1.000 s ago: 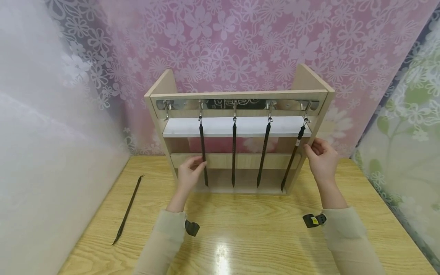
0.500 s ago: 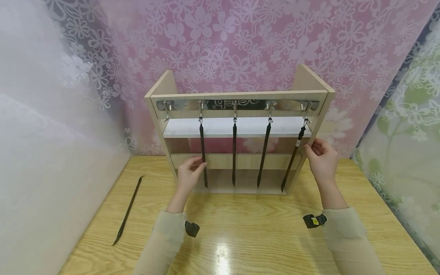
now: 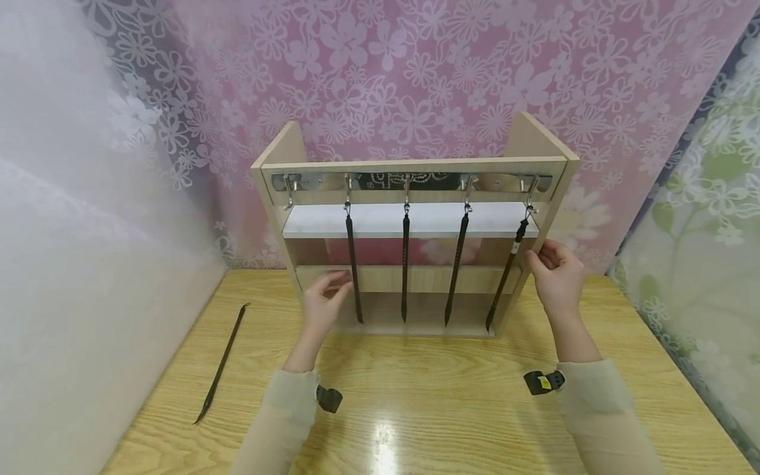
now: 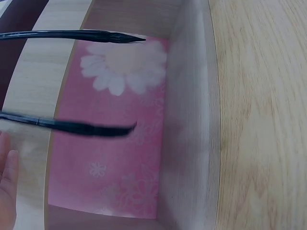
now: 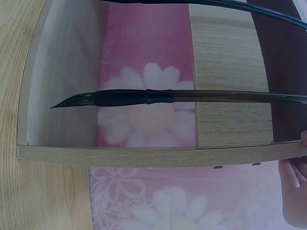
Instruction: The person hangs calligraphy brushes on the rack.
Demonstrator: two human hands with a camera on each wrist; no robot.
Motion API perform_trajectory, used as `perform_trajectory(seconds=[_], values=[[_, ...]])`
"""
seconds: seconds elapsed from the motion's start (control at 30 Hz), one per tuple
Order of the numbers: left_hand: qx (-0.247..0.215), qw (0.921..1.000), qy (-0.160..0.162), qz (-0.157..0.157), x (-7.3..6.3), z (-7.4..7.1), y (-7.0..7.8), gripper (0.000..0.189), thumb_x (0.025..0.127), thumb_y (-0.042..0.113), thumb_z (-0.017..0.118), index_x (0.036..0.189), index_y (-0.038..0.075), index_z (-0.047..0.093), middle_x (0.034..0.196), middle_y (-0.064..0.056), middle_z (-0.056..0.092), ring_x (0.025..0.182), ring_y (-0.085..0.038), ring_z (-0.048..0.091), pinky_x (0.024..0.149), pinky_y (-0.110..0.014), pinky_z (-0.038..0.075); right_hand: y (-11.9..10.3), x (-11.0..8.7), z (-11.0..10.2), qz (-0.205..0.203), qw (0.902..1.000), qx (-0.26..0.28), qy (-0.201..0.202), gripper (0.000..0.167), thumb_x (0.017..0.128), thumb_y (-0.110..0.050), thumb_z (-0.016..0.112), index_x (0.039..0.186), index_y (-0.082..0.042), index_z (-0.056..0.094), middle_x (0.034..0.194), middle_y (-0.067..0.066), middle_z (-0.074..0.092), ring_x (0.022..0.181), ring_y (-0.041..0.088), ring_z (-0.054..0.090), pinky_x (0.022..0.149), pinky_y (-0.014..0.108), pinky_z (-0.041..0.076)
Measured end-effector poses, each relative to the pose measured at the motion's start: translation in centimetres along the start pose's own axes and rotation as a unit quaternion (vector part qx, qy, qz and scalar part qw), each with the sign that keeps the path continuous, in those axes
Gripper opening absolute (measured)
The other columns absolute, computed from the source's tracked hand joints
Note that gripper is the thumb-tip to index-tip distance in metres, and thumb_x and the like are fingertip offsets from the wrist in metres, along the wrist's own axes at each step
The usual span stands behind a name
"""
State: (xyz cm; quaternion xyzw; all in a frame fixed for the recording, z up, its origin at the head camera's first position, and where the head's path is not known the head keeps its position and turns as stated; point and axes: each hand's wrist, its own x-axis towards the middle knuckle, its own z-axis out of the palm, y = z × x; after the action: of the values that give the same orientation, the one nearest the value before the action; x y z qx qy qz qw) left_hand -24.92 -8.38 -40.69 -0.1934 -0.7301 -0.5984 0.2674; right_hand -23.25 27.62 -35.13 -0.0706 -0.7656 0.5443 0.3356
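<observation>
Several black calligraphy brushes hang by loops from hooks on a pale wooden rack (image 3: 415, 163). My left hand (image 3: 323, 303) is just left of the leftmost hanging brush (image 3: 354, 270), its fingers apart from the shaft. In the left wrist view this brush (image 4: 81, 127) is blurred, and the fingers (image 4: 8, 177) show at the left edge. My right hand (image 3: 557, 276) grips the rack's right side board, beside the rightmost brush (image 3: 506, 280), which has a white label. The right wrist view shows its fingers (image 5: 293, 191) outside the board (image 5: 192, 157).
Another brush (image 3: 222, 366) lies on the wooden table (image 3: 439, 402), left of the rack. The leftmost hook (image 3: 289, 191) carries no brush. A white shelf (image 3: 380, 224) crosses the rack behind the brushes. Flowered cloth stands behind and to the right; a pale wall rises at left.
My left hand has let go of the leftmost hanging brush and drawn slightly left. That brush's tip has swung a little to the right. My right hand stays in place.
</observation>
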Motion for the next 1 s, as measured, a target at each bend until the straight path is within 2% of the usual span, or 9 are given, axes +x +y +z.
perform_trajectory(seconds=[0.17, 0.27, 0.4, 0.53, 0.6, 0.67, 0.87, 1.0], values=[[-0.006, 0.9999, -0.002, 0.012, -0.5, -0.8, 1.7, 0.019, 0.075, -0.011, 0.062, 0.093, -0.015, 0.059, 0.089, -0.026, 0.06, 0.078, -0.031, 0.061, 0.068, -0.024, 0.054, 0.0, 0.0, 0.0, -0.004, 1.0, 0.007, 0.002, 0.031, 0.08, -0.005, 0.063, 0.107, 0.009, 0.057, 0.093, 0.004, 0.06, 0.081, -0.003, 0.056, 0.075, 0.012, 0.048], [0.001, 0.9997, 0.003, 0.022, -0.8, -1.4, 1.5, 0.019, 0.074, -0.012, 0.063, 0.092, -0.015, 0.059, 0.088, -0.026, 0.061, 0.076, -0.028, 0.061, 0.068, -0.02, 0.053, 0.1, 0.0, 0.0, -0.005, 0.9999, 0.013, 0.003, 0.03, 0.08, -0.004, 0.063, 0.106, 0.009, 0.057, 0.091, 0.002, 0.06, 0.081, -0.003, 0.056, 0.074, 0.011, 0.048], [0.026, 0.9996, 0.007, 0.011, -1.3, -2.3, 1.4, 0.019, 0.075, -0.01, 0.063, 0.093, -0.014, 0.06, 0.088, -0.025, 0.061, 0.076, -0.028, 0.061, 0.068, -0.017, 0.051, 0.2, 0.1, 0.0, -0.007, 0.9998, 0.017, 0.004, 0.029, 0.08, -0.003, 0.063, 0.106, 0.009, 0.057, 0.09, -0.001, 0.059, 0.08, -0.003, 0.056, 0.074, 0.011, 0.048], [0.053, 0.9986, 0.005, 0.0, -1.7, -3.4, 1.3, 0.018, 0.077, -0.007, 0.063, 0.094, -0.013, 0.06, 0.089, -0.023, 0.062, 0.078, -0.028, 0.06, 0.068, -0.03, 0.054, 0.2, 0.1, 0.0, -0.005, 0.9998, 0.017, 0.005, 0.029, 0.08, -0.003, 0.062, 0.106, 0.009, 0.057, 0.09, 0.0, 0.059, 0.08, -0.003, 0.056, 0.074, 0.011, 0.048], [0.056, 0.9984, 0.002, 0.001, -2.0, -4.0, 1.1, 0.018, 0.077, -0.007, 0.062, 0.094, -0.013, 0.06, 0.089, -0.022, 0.062, 0.078, -0.029, 0.06, 0.067, -0.038, 0.054, 0.1, 0.1, 0.0, -0.005, 0.9998, 0.016, 0.004, 0.029, 0.08, -0.003, 0.062, 0.106, 0.009, 0.057, 0.091, 0.001, 0.059, 0.081, -0.003, 0.056, 0.075, 0.011, 0.048], [0.061, 0.9981, -0.002, 0.009, -2.2, -4.5, 0.9, 0.017, 0.077, -0.009, 0.061, 0.093, -0.013, 0.06, 0.088, -0.023, 0.062, 0.079, -0.029, 0.06, 0.066, -0.041, 0.054, 0.1, 0.0, 0.0, -0.003, 0.9999, 0.011, 0.003, 0.03, 0.08, -0.004, 0.062, 0.106, 0.009, 0.057, 0.092, 0.002, 0.06, 0.081, -0.003, 0.056, 0.075, 0.012, 0.048], [0.08, 0.9968, -0.002, -0.001, -3.2, -6.3, 0.1, 0.017, 0.076, -0.011, 0.061, 0.092, -0.012, 0.06, 0.088, -0.023, 0.061, 0.08, -0.025, 0.059, 0.067, -0.018, 0.052, 0.1, -0.1, -0.1, -0.005, 0.9999, -0.012, 0.001, 0.03, 0.081, -0.007, 0.062, 0.106, 0.008, 0.058, 0.096, 0.01, 0.061, 0.082, -0.003, 0.056, 0.075, 0.012, 0.048], [0.093, 0.9954, 0.001, -0.02, -3.8, -7.5, -0.3, 0.017, 0.077, -0.01, 0.06, 0.093, -0.013, 0.059, 0.09, -0.023, 0.06, 0.082, -0.022, 0.057, 0.067, -0.012, 0.049, 0.0, 0.0, -0.1, -0.005, 0.9999, -0.011, -0.001, 0.03, 0.081, -0.007, 0.062, 0.107, 0.008, 0.057, 0.099, 0.015, 0.06, 0.083, -0.002, 0.056, 0.076, 0.013, 0.048]])
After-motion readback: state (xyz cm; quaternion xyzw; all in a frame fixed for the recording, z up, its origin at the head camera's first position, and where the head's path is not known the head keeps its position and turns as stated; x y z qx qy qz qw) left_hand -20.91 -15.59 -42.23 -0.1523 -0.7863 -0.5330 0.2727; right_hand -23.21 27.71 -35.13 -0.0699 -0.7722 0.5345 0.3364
